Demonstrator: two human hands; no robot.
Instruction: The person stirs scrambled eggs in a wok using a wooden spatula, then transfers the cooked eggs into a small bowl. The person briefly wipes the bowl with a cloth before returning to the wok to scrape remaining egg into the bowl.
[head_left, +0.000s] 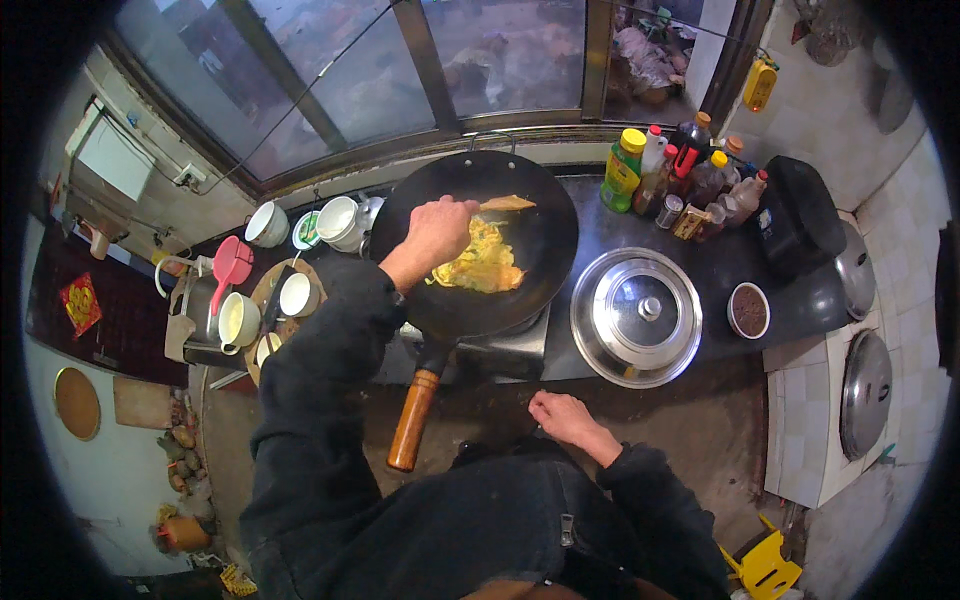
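Observation:
Over the black wok (420, 300), my left hand (442, 229) grips what looks like a wooden spatula (510, 202). Its pale blade shows beyond my knuckles; the rest is hidden by the hand. Yellow fried egg (480, 266) lies in the middle of the wok, partly folded and browned at one edge. The wok sits on a stove (506, 349), its wooden handle (414, 420) pointing towards me. Close to my body, below the counter edge, my right hand (566, 418) has its fingers curled, with nothing visible in them.
A domed steel lid (636, 349) rests right of the wok. Several sauce bottles (705, 180) crowd the back right, behind a bowl of dark food (748, 310). To the left are a white cup (238, 324), a round cutting board (311, 274) and a pink ladle (231, 262).

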